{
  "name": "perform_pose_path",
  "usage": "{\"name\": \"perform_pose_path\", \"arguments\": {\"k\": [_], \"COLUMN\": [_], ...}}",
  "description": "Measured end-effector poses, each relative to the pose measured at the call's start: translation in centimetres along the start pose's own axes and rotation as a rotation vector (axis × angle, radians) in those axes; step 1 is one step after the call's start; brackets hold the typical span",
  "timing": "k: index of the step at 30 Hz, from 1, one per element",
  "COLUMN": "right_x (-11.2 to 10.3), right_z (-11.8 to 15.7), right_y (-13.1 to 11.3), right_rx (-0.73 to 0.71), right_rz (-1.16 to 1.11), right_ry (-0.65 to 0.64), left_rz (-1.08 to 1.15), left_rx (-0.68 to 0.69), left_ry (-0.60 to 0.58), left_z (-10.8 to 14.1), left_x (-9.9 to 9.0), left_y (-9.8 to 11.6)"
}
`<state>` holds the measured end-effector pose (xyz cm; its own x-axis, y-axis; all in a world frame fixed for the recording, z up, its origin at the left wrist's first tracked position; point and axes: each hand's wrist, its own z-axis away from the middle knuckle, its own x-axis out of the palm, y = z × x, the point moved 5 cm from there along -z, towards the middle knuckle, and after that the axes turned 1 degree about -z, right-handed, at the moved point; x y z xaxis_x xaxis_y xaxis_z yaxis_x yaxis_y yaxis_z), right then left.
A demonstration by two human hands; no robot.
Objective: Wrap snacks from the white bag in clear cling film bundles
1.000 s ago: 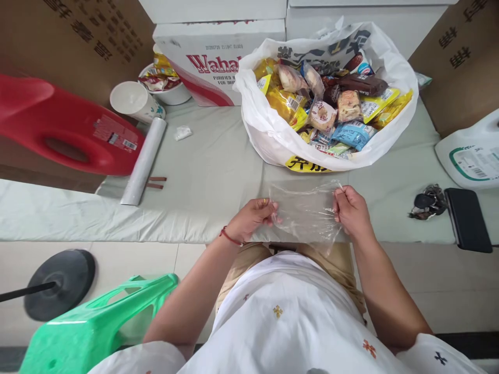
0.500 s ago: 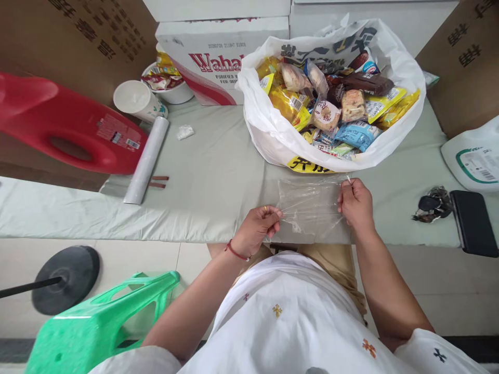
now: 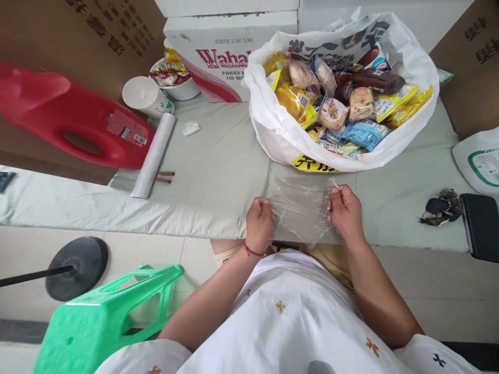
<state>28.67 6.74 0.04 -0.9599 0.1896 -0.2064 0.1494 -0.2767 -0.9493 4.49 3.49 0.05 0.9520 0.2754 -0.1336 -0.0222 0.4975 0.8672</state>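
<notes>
A clear plastic bag (image 3: 298,210), thin and crinkled, is stretched between my two hands over the table's near edge. My left hand (image 3: 260,221) is closed on its left side, the back of the hand facing up and a red cord on the wrist. On the opposite side, my right hand (image 3: 346,210) pinches the bag near its upper corner. Just beyond stands a big white plastic bag (image 3: 268,137) filled with wrapped snacks, among them a blue packet (image 3: 364,134) and a round cake (image 3: 333,113).
Left on the table are a red jug (image 3: 78,119), a plastic-film roll (image 3: 154,156), a paper cup (image 3: 142,96) and a crumpled wad (image 3: 191,128). Keys (image 3: 440,206) and a phone (image 3: 481,226) lie right, by a white jug (image 3: 479,161). A green stool (image 3: 81,322) stands on the floor.
My left hand has turned its back upward and regripped the clear bag's left side. The right hand has shifted slightly left and down. The head view has moved a little.
</notes>
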Motion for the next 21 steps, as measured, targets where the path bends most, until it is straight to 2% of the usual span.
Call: {"name": "perform_pose_path", "arguments": {"k": [3,5,7,9,12,14,16,18,21], "right_x": [-1.3,-2.0,-2.2,-1.6,0.0,0.9,1.2,0.6,-1.0], "right_z": [-0.1,-0.4,-0.7,-0.5,0.4,1.3,2.0,2.1,1.4], "right_y": [0.0,0.0,0.0,-0.2,-0.8,-1.5,-2.1,-2.5,-2.7], "right_rx": [-0.029,-0.035,-0.026,-0.01,-0.009,-0.032,-0.056,-0.075,-0.121], "right_rz": [0.044,0.054,0.051,0.04,0.01,-0.003,-0.004,0.02,0.135], "right_ry": [0.048,0.059,0.046,0.026,0.002,-0.018,-0.029,-0.001,0.066], "left_rz": [-0.195,-0.22,-0.14,0.004,0.146,0.075,-0.121,-0.321,-0.452], "left_rx": [0.081,0.041,-0.012,-0.042,-0.049,0.041,0.205,0.326,0.346], "left_ry": [-0.184,-0.314,-0.378,-0.343,-0.152,0.006,0.138,0.166,0.034], "left_z": [-0.4,-0.1,0.6,1.2,1.5,1.2,0.8,0.5,0.7], "left_x": [-1.0,-1.8,-2.2,-2.1,-1.2,-0.9,-1.3,-1.7,-2.3], "left_y": [0.2,0.3,0.5,0.9,1.0,1.3,2.1,2.8,2.9]}}
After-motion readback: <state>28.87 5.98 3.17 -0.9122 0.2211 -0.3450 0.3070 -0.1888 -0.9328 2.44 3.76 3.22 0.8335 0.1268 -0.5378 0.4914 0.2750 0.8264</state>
